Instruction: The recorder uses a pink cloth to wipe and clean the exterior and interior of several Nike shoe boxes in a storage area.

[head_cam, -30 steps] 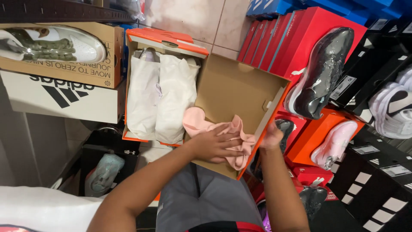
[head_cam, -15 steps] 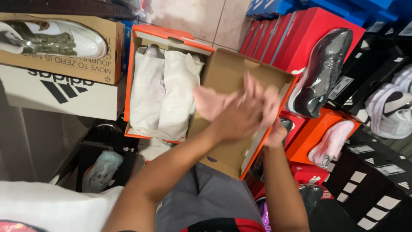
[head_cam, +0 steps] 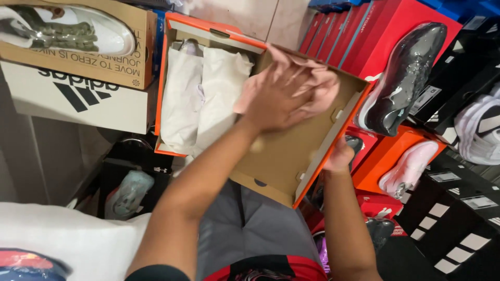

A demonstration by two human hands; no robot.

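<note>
The step in hand looks like wiping the inside of the open lid [head_cam: 291,156] of an orange shoebox [head_cam: 172,62] with a pink cloth [head_cam: 312,83]. The left hand [head_cam: 278,101] lies flat on the cloth, fingers spread fairly wide and pressing it against the brown cardboard near the lid's far edge; motion blur hides the fingertips. The right hand [head_cam: 338,156] is under the lid's orange rim, propping it from below; its fingers are hidden, so I cannot tell how far they close. In the box, 2 bundles of white tissue paper [head_cam: 200,99] lie side by side. Any further pass, I judge, needs steady support underneath so the lid does not fold.
</note>
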